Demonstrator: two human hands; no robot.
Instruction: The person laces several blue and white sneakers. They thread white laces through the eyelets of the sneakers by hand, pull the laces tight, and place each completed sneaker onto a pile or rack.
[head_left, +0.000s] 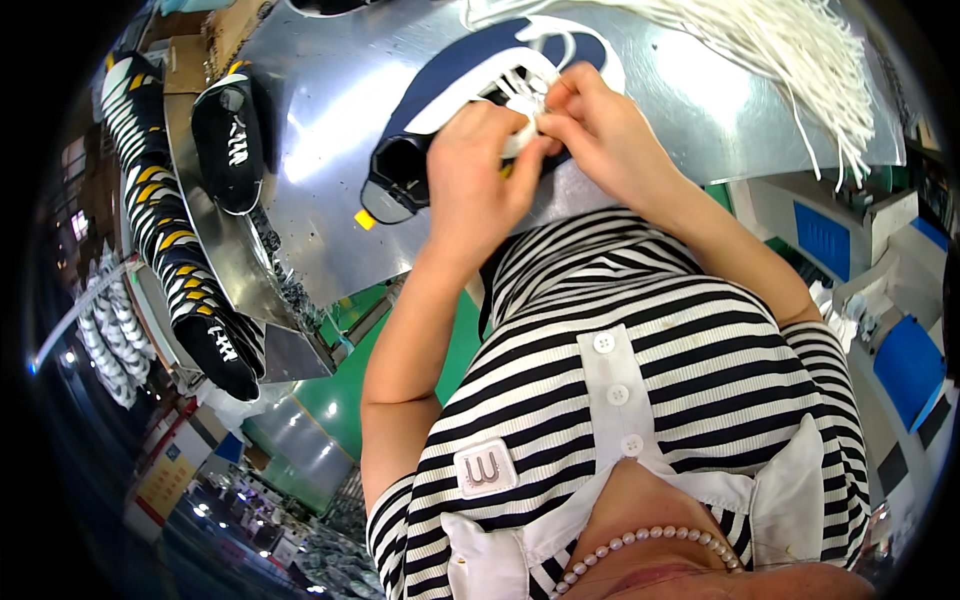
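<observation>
A navy-blue shoe upper (455, 75) with a white band along its edge and a dark open collar lies on the shiny metal table (330, 130), near the table's front edge. Over its lacing area, the left hand (478, 180) and right hand (600, 125) meet, fingers pinched together on a white lace (527, 95) threaded through the shoe. A bundle of loose white laces (790, 50) lies on the table's far right. A black shoe upper (230, 140) rests at the table's left edge.

One head camera looks steeply down, close over the person's chest and metal worktable (330, 150).
</observation>
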